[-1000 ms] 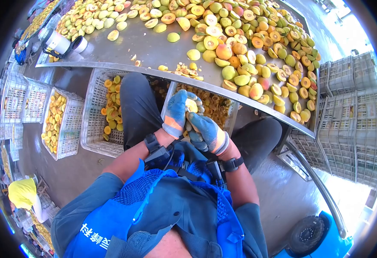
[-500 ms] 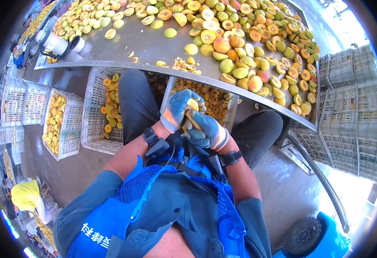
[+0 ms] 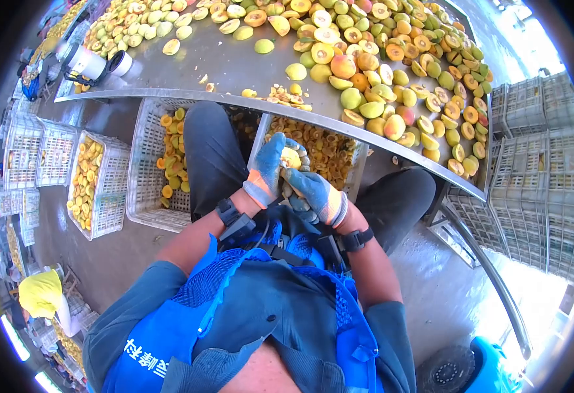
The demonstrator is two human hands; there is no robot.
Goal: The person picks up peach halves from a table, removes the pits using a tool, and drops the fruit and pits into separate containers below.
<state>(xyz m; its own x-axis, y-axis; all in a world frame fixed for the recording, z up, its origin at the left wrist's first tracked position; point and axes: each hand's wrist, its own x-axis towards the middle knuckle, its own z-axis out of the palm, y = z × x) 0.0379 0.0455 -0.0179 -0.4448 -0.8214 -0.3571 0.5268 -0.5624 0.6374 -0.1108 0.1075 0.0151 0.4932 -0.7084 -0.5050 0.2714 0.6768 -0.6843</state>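
My left hand (image 3: 274, 169), in a blue and orange glove, is wrapped round a yellow fruit piece (image 3: 290, 158). Close against it, my right hand (image 3: 314, 197), gloved alike, has curled fingers touching the lower side of the fruit. Whatever the right hand holds is hidden by its fingers. Both hands are above my lap, over the front of a crate of cut fruit scraps (image 3: 329, 157). Beyond them, many halved yellow and green fruits (image 3: 365, 98) are spread on the metal table (image 3: 228, 69).
Crates of fruit halves (image 3: 144, 187) (image 3: 109, 190) stand at left. Stacked grey crates (image 3: 529, 183) are on the right, beside a curved metal leg (image 3: 490, 275). White cylindrical containers (image 3: 85, 63) lie on the table's left end. A person in yellow (image 3: 40, 295) is at lower left.
The right hand has turned, and the wooden-looking handle seen in it before is now hidden. More of the yellow fruit shows in the left hand. The view has shifted slightly.
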